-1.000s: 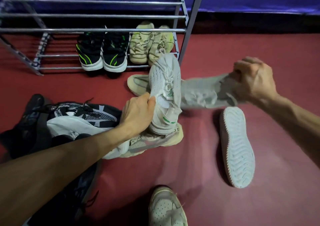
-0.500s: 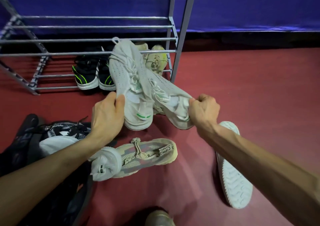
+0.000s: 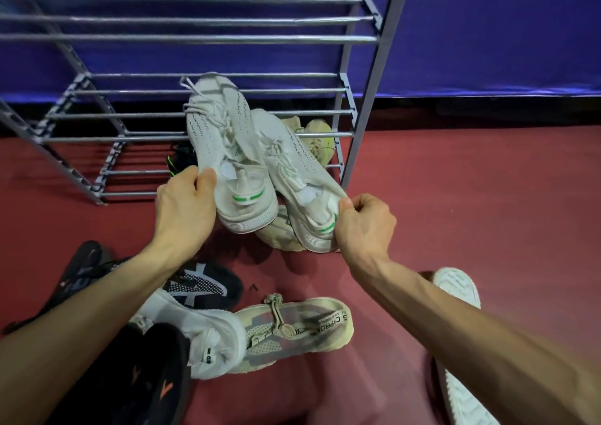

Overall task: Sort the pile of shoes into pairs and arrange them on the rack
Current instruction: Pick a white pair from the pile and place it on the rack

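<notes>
I hold two matching white knit sneakers with green heel stripes side by side in front of the grey metal shoe rack (image 3: 367,106). My left hand (image 3: 185,206) grips the heel side of the left white sneaker (image 3: 224,145). My right hand (image 3: 364,223) pinches the heel of the right white sneaker (image 3: 292,164). Both toes point at the rack's lower shelves. A black-and-green pair (image 3: 177,161) and a cream pair (image 3: 320,138) sit on the bottom shelf, mostly hidden behind the held shoes.
On the red floor lie a beige strap sneaker (image 3: 292,330), a white high-top (image 3: 195,330), a black-and-white sneaker (image 3: 198,284), dark shoes (image 3: 143,379) at lower left, a sole-up white shoe (image 3: 458,359) at right and a cream shoe (image 3: 279,232) under the held pair. A blue wall stands behind.
Both hands have carried the white sneakers up and forward toward the rack. The right shoe has swung alongside the left one, heels now nearly level.
</notes>
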`<state>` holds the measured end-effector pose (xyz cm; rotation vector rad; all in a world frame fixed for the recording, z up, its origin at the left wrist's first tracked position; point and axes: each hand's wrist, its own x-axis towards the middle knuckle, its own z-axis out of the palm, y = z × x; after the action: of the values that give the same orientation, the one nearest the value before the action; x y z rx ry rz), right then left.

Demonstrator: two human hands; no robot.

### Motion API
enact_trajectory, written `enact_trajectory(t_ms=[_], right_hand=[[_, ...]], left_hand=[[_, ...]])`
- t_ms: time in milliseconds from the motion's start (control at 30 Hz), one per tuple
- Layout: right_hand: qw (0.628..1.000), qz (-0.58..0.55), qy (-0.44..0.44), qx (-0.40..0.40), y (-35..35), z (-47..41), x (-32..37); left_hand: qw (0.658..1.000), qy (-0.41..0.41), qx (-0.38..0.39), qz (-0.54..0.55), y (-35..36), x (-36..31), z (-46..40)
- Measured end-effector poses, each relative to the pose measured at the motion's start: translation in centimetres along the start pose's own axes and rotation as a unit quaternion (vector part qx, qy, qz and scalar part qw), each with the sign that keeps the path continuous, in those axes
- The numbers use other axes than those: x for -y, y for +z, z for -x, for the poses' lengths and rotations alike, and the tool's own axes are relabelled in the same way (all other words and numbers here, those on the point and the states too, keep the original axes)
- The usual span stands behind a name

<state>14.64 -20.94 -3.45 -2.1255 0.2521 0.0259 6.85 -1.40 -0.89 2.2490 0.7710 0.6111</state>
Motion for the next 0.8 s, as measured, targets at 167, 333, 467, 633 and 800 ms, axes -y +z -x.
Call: enact_trajectory(t_ms=[167, 333, 467, 633, 800], right_hand=[[0.999, 0.004, -0.009, -0.042, -0.1, -1.7, 2.1], [0.997, 0.003, -0.002, -0.078, 1.8, -6.5, 8.1], [0.996, 0.034, -0.055, -0.057, 3.9, -8.3, 11.0], [0.928, 0.192, -0.319, 0.001, 5.6, -6.7, 6.0], [0.92, 0.197, -0.336, -0.05, 5.4, -8.3, 6.3]], left_hand=[[1.0, -0.007, -0.007, 0.018, -0.8, -1.6, -2.1], [0.998, 0.018, 0.047, -0.041, 0.6, -3.4, -7.5], [0.992, -0.031, 0.083, -0.093, 3.8, -5.1, -11.9], [0.985, -0.102, 0.045, -0.133, 6.6, -5.7, -13.0], [0.987, -0.08, -0.006, -0.14, 7.3, -6.4, -14.0]])
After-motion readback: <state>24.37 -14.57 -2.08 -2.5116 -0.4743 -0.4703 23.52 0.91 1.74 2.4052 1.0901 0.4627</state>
